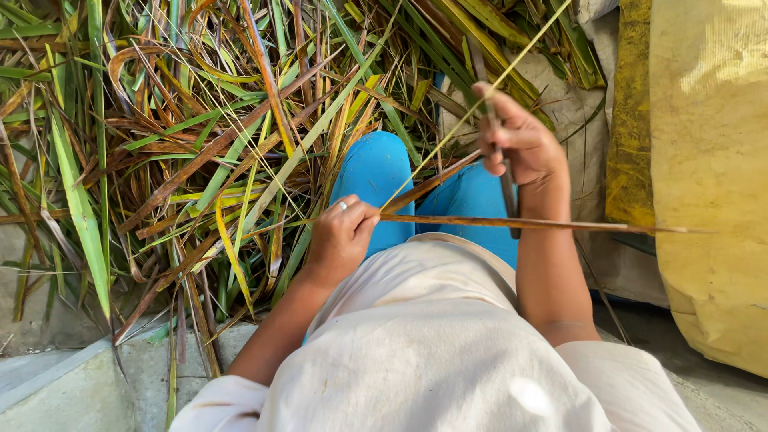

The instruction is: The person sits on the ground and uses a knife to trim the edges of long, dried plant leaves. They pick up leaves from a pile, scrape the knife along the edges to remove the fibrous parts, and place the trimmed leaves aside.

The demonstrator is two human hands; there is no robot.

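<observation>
My left hand (342, 232), with a ring on one finger, pinches the end of a long brown dried leaf (544, 225) that runs level to the right across my lap. My right hand (518, 142) is closed around a thin dark blade or stick (507, 188) pointing down, held against a second brown leaf strip (432, 182). A thin pale green midrib (480, 96) stretches from near my left hand up past my right hand to the top edge. My knees are in blue trousers (376, 172).
A big heap of green, yellow and brown long leaves (184, 136) covers the left and top. A yellow sack (712, 176) stands at the right, with a grey woven sack (572, 120) beside it. A concrete ledge (72, 384) lies at lower left.
</observation>
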